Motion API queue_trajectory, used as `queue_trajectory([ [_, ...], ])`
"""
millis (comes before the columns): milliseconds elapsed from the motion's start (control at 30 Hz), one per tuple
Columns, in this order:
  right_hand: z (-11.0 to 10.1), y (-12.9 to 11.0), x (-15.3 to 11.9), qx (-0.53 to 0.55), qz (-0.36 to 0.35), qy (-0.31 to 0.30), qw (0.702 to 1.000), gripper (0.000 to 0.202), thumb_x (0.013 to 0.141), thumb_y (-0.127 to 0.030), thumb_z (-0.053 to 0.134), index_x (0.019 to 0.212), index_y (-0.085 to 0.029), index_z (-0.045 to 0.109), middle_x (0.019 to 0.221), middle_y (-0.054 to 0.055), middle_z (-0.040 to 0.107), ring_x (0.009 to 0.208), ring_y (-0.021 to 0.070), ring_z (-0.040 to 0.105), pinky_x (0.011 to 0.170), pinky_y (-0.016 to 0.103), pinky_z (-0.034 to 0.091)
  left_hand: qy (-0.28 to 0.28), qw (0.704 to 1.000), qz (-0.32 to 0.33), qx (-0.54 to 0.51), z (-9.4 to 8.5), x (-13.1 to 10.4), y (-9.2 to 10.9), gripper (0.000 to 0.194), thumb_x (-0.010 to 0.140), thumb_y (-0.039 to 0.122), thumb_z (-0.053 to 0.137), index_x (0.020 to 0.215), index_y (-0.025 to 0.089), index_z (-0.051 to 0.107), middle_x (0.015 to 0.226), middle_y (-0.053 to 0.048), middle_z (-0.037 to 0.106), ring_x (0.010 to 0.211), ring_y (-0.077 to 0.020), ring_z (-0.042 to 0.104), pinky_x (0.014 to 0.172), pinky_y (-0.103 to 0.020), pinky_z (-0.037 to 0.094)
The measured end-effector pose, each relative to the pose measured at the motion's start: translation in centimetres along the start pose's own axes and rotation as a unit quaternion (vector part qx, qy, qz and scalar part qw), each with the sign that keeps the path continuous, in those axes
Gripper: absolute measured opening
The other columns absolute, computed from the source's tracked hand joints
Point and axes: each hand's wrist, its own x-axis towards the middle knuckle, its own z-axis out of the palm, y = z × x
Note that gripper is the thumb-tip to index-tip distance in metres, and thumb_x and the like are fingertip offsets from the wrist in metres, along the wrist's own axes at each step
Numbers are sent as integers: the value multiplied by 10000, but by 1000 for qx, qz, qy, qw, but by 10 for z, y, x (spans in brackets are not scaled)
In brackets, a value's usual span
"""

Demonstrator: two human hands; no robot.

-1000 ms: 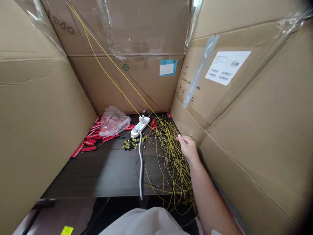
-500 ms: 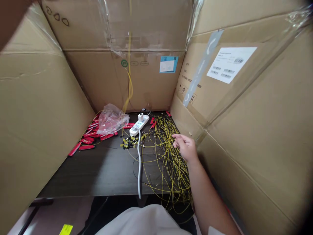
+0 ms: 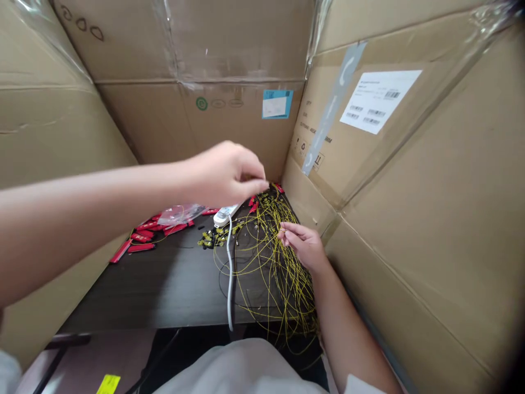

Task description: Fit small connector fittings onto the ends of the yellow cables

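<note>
My left hand (image 3: 233,174) reaches in from the left, above the back of the dark table (image 3: 180,284). Its thumb and fingers are pinched together; what they hold, if anything, is too small to make out. Over the heap of thin yellow wires (image 3: 289,273) on the right, my right hand (image 3: 301,241) has thumb and forefinger pinched on a yellow wire. A white power strip (image 3: 223,215) lies partly hidden beneath my left hand. Small yellow and black connector pieces (image 3: 215,237) are scattered just in front of it.
Red strips (image 3: 141,236) and a clear plastic bag (image 3: 180,213) lie at the back left. A white cable (image 3: 230,273) runs to the front edge. Cardboard walls (image 3: 369,219) enclose the table on the left, back and right.
My left hand has come down from the upper left to above the power strip. The yellow strand that hung before the back wall is gone from there. My right hand has shifted slightly left.
</note>
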Motion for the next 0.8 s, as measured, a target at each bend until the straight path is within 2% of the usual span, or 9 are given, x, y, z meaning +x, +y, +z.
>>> queue_trajectory([
  [133,4,-5,-1,-49,-6,5,999,327,811,-370,632,1061,-160,655,861,69,701,617,108,597,663,305,515,-56,994,67,-73,52,-11,2,247,871,267,514,781,149,711,906,-82,651,826,-147,609,788,-288,489],
  [300,13,-10,-1,-101,-33,48,993,344,816,-413,611,1050,-167,665,900,84,706,590,131,619,603,306,532,-82,982,72,-156,110,-21,8,231,873,251,524,814,153,725,1114,-136,601,1022,-204,592,904,-357,476],
  [400,15,-10,-1,-123,-39,71,989,327,816,-406,596,1029,-172,676,908,85,705,628,146,632,605,304,539,-71,978,42,-190,134,-24,7,200,862,234,545,811,153,721,1153,-142,585,1092,-217,572,955,-379,458],
  [467,14,-10,-2,-134,-38,81,987,321,817,-397,591,1021,-163,669,840,78,703,594,140,619,598,301,537,-68,979,34,-191,139,-24,3,196,860,231,545,812,160,721,1169,-139,585,1100,-218,572,949,-378,463],
  [533,12,-10,-2,-140,-42,100,984,317,821,-385,582,1020,-149,653,804,72,696,556,125,599,588,294,528,-59,982,25,-179,131,-23,-3,205,862,241,538,810,162,720,1151,-130,606,1060,-207,591,919,-362,476],
  [600,9,-9,-2,-138,-43,132,981,312,816,-370,575,1010,-133,638,794,69,688,534,109,581,567,276,510,-39,986,0,-164,109,-21,-9,223,866,265,528,813,155,714,1037,-103,656,942,-173,618,865,-329,489],
  [700,6,-6,0,-120,-19,189,974,290,778,-321,578,976,-115,623,712,40,657,490,89,542,499,233,458,-5,986,-95,-135,54,-21,-21,272,860,330,534,804,125,704,736,-25,666,688,-102,571,740,-271,491],
  [767,4,-4,2,-99,0,225,969,273,748,-285,581,957,-112,616,643,10,621,458,78,511,459,209,415,60,977,-179,-103,7,-24,-33,328,830,374,578,789,70,692,641,0,633,623,-65,508,703,-257,472],
  [800,4,-3,3,-87,6,236,968,271,737,-273,582,953,-112,613,622,-2,606,448,74,499,446,202,398,109,971,-198,-76,-16,-25,-41,365,827,391,584,812,40,684,652,4,630,650,-60,502,720,-262,464],
])
